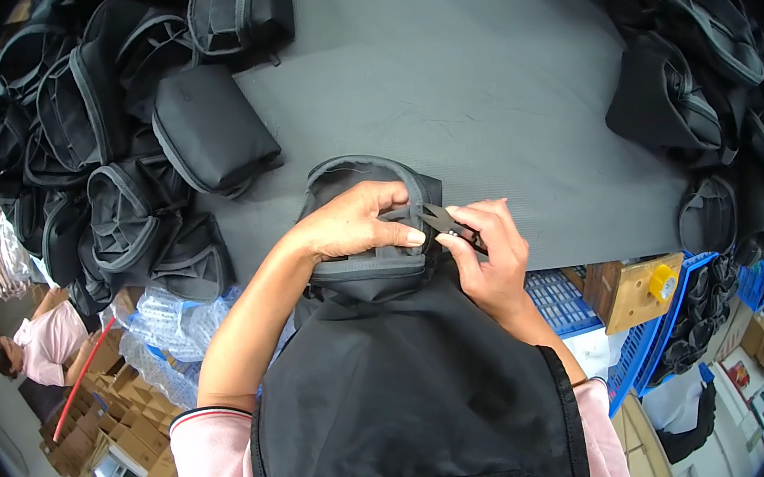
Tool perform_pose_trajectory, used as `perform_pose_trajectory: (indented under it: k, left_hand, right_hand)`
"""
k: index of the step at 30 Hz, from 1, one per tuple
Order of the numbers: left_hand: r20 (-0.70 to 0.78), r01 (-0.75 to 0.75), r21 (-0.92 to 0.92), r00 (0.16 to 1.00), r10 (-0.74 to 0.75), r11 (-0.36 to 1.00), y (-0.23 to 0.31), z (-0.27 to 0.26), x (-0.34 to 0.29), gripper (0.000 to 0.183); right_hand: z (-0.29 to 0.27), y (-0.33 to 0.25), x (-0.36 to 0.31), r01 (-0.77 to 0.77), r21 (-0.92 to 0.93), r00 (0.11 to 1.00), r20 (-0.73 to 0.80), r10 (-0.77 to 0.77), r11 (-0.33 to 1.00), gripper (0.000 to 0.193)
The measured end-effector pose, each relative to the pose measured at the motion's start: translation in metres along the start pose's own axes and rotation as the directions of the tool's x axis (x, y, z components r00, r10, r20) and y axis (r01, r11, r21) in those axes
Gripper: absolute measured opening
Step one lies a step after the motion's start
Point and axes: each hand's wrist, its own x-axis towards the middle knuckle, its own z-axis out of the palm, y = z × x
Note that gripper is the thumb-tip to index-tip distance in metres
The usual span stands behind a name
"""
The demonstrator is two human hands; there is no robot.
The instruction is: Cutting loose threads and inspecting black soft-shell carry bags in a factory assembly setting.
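A pouch (369, 277) was gripped by the left hand (356, 224). At its three o'clock, thread snips (446, 221) were clasped by the right (498, 258).

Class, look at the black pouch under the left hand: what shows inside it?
Inside the pouch, dark lining shows near the far rim. The left hand covers much of the opening, so whatever lies beneath it cannot be seen.

Black pouches (214, 131) on grey table (473, 80)

The pouch (367, 279) looks like matt cloth, the snips (443, 219) metal, the wrap (171, 317) glossy plastic
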Motion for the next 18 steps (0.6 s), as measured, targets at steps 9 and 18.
perform_pose_trajectory:
  k: [9,18]
  left_hand:
    - [-0.028,-0.072,-0.033,0.997,0.071,0.997,0.0,0.006,0.0,0.029]
    - [-0.256,-0.079,0.124,0.961,0.109,0.989,-0.007,0.006,-0.002,0.026]
  right_hand:
    - [0.008,0.005,0.002,-0.283,0.241,0.959,0.071,0.274,0.928,0.017]
    - [-0.02,0.01,-0.029,-0.317,0.08,0.934,0.197,0.297,0.945,0.02]
